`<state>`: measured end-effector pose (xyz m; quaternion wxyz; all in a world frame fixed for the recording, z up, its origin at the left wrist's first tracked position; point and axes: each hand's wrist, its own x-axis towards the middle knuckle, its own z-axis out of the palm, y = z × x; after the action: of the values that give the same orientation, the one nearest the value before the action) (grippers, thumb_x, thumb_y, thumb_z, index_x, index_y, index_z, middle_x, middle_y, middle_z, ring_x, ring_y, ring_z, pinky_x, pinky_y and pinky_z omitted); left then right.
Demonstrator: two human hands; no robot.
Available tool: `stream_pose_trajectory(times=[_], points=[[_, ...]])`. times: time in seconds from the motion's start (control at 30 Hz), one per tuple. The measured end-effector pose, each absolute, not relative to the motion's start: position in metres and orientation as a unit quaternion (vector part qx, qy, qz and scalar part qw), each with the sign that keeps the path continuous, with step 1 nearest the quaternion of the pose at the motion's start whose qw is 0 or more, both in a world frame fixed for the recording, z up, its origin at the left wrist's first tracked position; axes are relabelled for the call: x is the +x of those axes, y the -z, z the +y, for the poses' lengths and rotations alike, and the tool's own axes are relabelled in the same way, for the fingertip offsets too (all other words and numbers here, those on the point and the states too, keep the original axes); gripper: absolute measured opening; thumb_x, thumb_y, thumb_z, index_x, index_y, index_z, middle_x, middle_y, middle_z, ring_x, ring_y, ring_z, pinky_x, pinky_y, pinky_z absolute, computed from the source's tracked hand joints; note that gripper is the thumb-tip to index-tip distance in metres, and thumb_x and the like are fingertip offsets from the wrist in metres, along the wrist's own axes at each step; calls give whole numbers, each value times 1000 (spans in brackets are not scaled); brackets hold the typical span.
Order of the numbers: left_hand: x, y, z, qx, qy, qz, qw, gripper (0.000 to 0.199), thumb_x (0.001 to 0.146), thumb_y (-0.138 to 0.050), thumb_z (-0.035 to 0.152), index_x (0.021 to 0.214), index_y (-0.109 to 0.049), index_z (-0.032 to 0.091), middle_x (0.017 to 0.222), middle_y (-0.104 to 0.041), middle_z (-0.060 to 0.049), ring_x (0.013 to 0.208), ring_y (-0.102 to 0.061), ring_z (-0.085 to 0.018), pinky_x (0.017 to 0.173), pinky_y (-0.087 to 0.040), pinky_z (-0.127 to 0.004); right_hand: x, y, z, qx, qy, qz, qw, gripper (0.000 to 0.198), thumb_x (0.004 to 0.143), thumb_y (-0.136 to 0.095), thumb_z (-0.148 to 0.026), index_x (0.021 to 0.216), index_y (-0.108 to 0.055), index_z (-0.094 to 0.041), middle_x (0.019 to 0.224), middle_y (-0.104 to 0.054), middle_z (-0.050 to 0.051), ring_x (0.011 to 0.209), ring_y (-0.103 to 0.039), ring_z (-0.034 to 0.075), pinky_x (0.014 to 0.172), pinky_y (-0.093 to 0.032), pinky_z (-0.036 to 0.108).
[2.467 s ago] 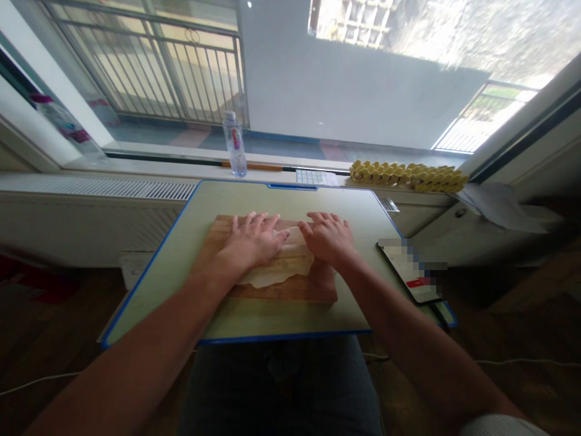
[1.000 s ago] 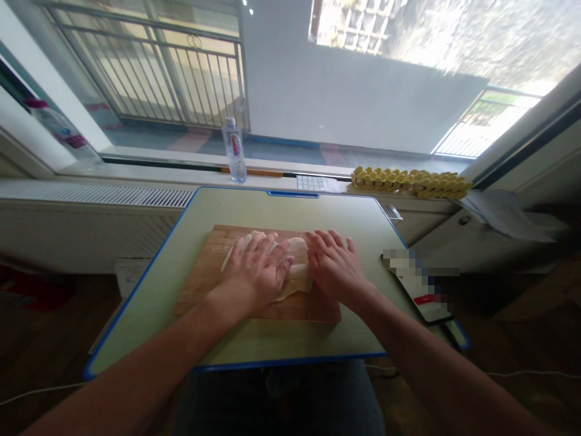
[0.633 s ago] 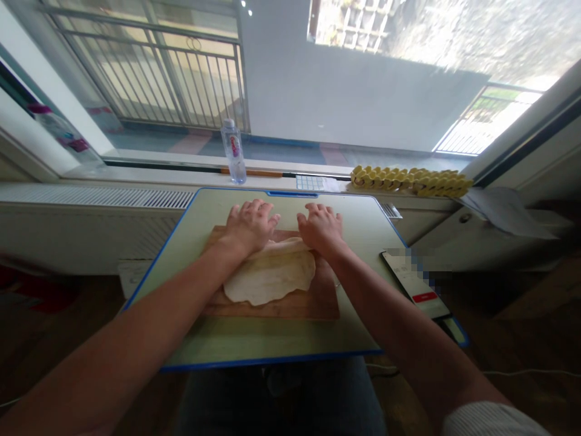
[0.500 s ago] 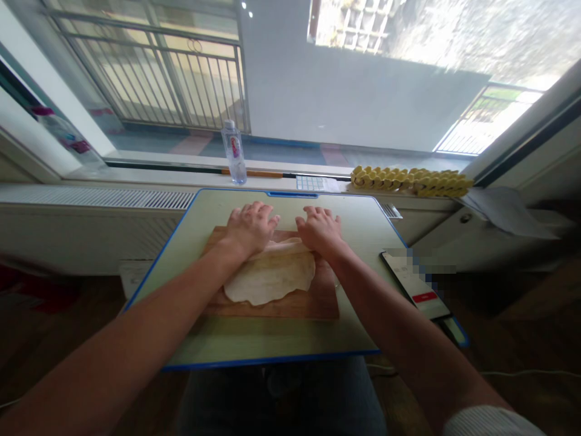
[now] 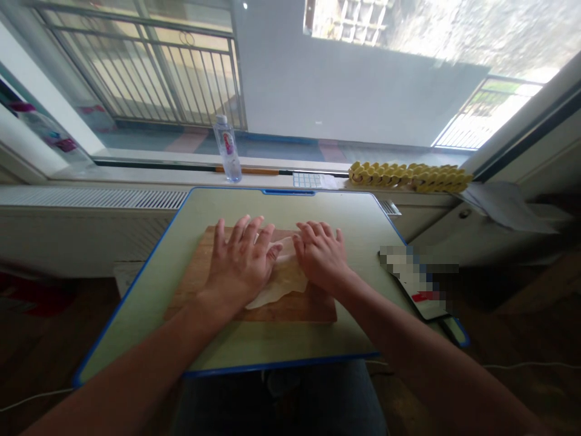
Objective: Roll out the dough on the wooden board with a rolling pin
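A thin, pale sheet of dough [image 5: 285,281] with an uneven edge lies on a brown wooden board [image 5: 193,281]. My left hand [image 5: 242,257] rests palm down over the dough's left part, fingers spread and pointing away from me. On the far right part of the sheet lies my right hand [image 5: 321,251], also palm down, with its fingers somewhat apart. A paler strip of dough crosses between the two hands at the far side. What lies under the palms is hidden, and I cannot tell if a rolling pin is there.
The board sits on a small blue-edged table [image 5: 285,209]. A phone-like slab [image 5: 420,290] lies at its right edge. Along the windowsill are a clear bottle [image 5: 228,151], a grid-marked paper [image 5: 307,180] and yellow egg trays [image 5: 408,177]. Another bottle [image 5: 49,136] stands far left.
My left hand has come nearer to me and spread its fingers, covering more of the dough. The right hand has come slightly nearer too. Less of the sheet shows.
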<state>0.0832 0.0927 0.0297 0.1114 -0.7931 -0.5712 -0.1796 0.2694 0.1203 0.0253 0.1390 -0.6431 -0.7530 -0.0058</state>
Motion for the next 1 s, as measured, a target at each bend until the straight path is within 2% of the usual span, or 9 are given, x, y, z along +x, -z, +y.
stream_pose_trajectory(times=[0.3, 0.4, 0.53, 0.7, 0.83, 1.0], points=[[73, -21, 106, -795, 93, -596, 71, 59, 107, -27, 57, 154, -55, 33, 165, -48, -9, 154, -38, -36, 126, -15, -72, 254, -32, 163, -679, -46, -720, 139, 54, 102, -37, -51, 145, -56, -24, 149, -59, 14, 137, -49, 36, 115, -31, 66], [72, -27, 125, -794, 69, -602, 46, 65, 107, -22, 59, 156, -52, 30, 167, -44, -10, 155, -36, -36, 125, -18, -72, 254, -36, 173, -679, -79, -719, 123, 57, 100, -38, -53, 144, -57, -23, 150, -58, 16, 136, -50, 37, 114, -34, 65], [74, -33, 117, -798, 41, -600, 22, 67, 107, -20, 60, 160, -47, 28, 170, -39, -9, 157, -33, -36, 126, -17, -71, 258, -39, 157, -657, -84, -743, 95, 56, 101, -38, -51, 149, -55, -26, 157, -54, 13, 140, -48, 36, 114, -37, 61], [76, -22, 58, -824, 75, -561, 35, 72, 104, -30, 66, 163, -41, 26, 169, -41, -9, 159, -31, -33, 130, -15, -63, 272, -31, 95, -620, -16, -778, 104, 61, 109, -23, -53, 156, -49, -26, 164, -48, 8, 149, -37, 35, 120, -32, 58], [75, -19, 43, -832, 92, -546, 35, 72, 105, -30, 66, 163, -40, 25, 169, -41, -9, 159, -32, -29, 132, -16, -56, 275, -25, 81, -616, -2, -781, 100, 61, 109, -22, -54, 158, -48, -27, 166, -46, 5, 153, -34, 32, 123, -29, 55], [76, -32, 99, -804, 46, -592, -22, 69, 107, -21, 61, 164, -38, 27, 172, -34, -6, 161, -27, -32, 129, -16, -65, 262, -29, 133, -645, -22, -757, 103, 62, 107, -28, -53, 159, -45, -25, 166, -45, 9, 151, -36, 36, 121, -29, 62]])
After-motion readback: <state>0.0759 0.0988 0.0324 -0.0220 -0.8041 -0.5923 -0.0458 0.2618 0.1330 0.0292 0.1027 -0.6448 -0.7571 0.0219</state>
